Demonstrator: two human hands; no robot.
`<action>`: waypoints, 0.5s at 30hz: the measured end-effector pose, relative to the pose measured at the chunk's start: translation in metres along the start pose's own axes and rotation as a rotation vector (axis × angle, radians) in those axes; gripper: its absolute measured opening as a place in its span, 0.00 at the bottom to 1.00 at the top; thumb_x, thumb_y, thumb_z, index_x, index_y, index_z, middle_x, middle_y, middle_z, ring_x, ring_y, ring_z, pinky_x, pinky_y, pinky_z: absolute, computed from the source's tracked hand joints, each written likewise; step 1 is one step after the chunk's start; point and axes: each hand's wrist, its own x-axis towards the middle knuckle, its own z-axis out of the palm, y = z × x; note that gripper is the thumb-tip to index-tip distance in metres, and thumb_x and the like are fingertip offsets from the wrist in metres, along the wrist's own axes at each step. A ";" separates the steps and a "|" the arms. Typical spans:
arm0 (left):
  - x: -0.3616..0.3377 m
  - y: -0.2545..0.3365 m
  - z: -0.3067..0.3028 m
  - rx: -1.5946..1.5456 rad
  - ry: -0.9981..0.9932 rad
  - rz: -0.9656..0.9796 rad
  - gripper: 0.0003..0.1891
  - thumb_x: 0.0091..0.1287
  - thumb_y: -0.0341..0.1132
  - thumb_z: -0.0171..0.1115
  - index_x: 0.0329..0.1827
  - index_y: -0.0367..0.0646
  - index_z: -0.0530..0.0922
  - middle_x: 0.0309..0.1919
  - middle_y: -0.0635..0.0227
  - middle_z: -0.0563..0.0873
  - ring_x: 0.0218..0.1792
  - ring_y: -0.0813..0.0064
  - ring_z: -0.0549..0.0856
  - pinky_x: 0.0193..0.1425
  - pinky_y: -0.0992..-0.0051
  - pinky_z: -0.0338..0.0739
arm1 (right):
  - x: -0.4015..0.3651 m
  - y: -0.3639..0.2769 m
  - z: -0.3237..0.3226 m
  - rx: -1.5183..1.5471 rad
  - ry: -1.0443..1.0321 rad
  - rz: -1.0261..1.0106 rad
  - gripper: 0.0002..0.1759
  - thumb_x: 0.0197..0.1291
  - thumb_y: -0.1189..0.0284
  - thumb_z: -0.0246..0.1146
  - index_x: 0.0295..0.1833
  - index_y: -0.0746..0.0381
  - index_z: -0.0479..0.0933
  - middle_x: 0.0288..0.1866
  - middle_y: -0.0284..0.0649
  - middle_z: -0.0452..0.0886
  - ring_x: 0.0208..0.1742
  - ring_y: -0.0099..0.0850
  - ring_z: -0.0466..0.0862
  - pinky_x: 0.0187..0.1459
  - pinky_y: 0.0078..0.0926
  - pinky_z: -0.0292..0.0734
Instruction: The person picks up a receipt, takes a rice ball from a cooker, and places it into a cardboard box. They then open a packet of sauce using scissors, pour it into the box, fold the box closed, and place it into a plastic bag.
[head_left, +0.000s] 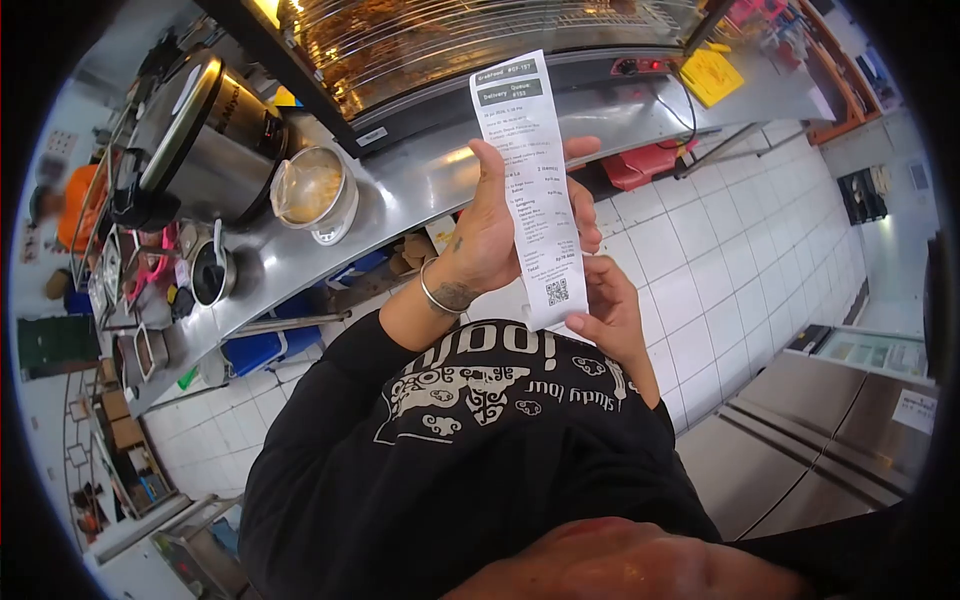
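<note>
A long printed paper receipt [545,200] is in front of my chest, with dark header bands at its top and a QR code near its lower end. My right hand [615,310] pinches its lower right edge between thumb and fingers. Behind the paper lies my left hand [475,235], palm up, thumb raised and apart, fingers stretched out past the receipt's right side. The receipt covers much of that palm. A metal bracelet circles the left wrist.
A steel counter [400,185] runs across ahead, carrying a large rice cooker [215,150], a clear-sided bowl [315,190] and a small pot [212,270]. Beyond stands a lit glass cabinet [420,40]. Yellow cloth [710,77] lies at right; a steel fridge [800,440] is lower right.
</note>
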 end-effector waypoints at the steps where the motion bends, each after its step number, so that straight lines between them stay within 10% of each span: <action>1: -0.001 0.000 0.001 0.011 -0.002 0.019 0.61 0.55 0.85 0.24 0.74 0.37 0.61 0.35 0.61 0.84 0.37 0.67 0.87 0.46 0.67 0.84 | -0.002 0.000 -0.001 -0.013 -0.019 0.014 0.31 0.51 0.75 0.74 0.62 0.67 0.72 0.56 0.40 0.78 0.59 0.28 0.75 0.65 0.27 0.62; 7: -0.007 -0.006 0.007 0.036 0.088 0.112 0.59 0.56 0.84 0.26 0.73 0.38 0.62 0.33 0.63 0.83 0.36 0.67 0.86 0.43 0.68 0.83 | 0.001 -0.005 -0.016 -0.133 -0.186 -0.060 0.24 0.50 0.75 0.74 0.55 0.67 0.79 0.53 0.41 0.79 0.57 0.28 0.76 0.59 0.25 0.66; 11: -0.022 -0.017 -0.021 -0.089 0.481 0.233 0.33 0.74 0.64 0.44 0.68 0.46 0.68 0.30 0.72 0.75 0.32 0.76 0.78 0.45 0.68 0.79 | 0.003 0.020 -0.019 -0.176 -0.184 0.036 0.23 0.55 0.74 0.72 0.56 0.69 0.78 0.50 0.42 0.80 0.54 0.29 0.78 0.55 0.25 0.70; 15: -0.072 -0.041 -0.085 -0.071 0.887 0.427 0.22 0.81 0.50 0.41 0.67 0.44 0.68 0.38 0.69 0.76 0.42 0.72 0.79 0.56 0.65 0.78 | -0.010 0.086 0.000 0.499 0.147 0.429 0.17 0.62 0.73 0.68 0.53 0.71 0.76 0.47 0.42 0.82 0.49 0.31 0.83 0.56 0.30 0.76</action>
